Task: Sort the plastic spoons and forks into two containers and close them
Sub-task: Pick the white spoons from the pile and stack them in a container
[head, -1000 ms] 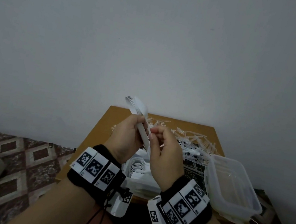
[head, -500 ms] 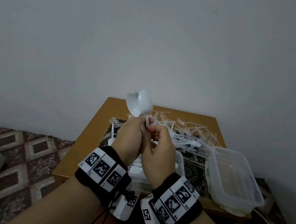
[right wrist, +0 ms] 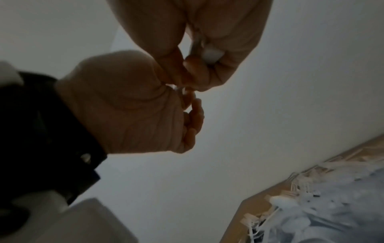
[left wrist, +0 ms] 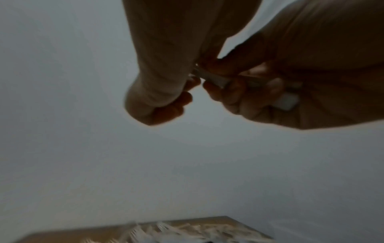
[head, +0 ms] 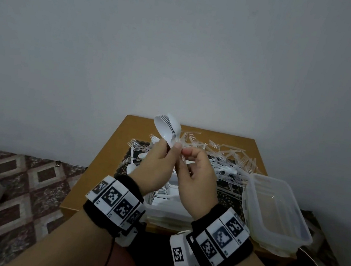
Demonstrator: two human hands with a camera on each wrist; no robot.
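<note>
Left hand (head: 156, 164) grips a stack of white spoons (head: 168, 129) by the handles, bowls up, above the counter (head: 108, 152). Right hand (head: 197, 177) pinches the stack's handles just beside it. Loose forks and spoons (head: 222, 160) lie on the counter; an open container (head: 276, 214) sits right.

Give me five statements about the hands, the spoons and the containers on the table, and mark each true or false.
1. The left hand holds a stack of white spoons raised above the table. True.
2. The clear container at the right side of the table is closed with its lid. False: it stands open, and no lid is on it.
3. The right hand rests flat on the table. False: it is raised beside the left hand, its fingers curled at the spoon handles.
4. A loose pile of plastic cutlery lies on the table behind the hands. True.
5. The held spoons point bowl-down. False: their bowls are uppermost.
</note>
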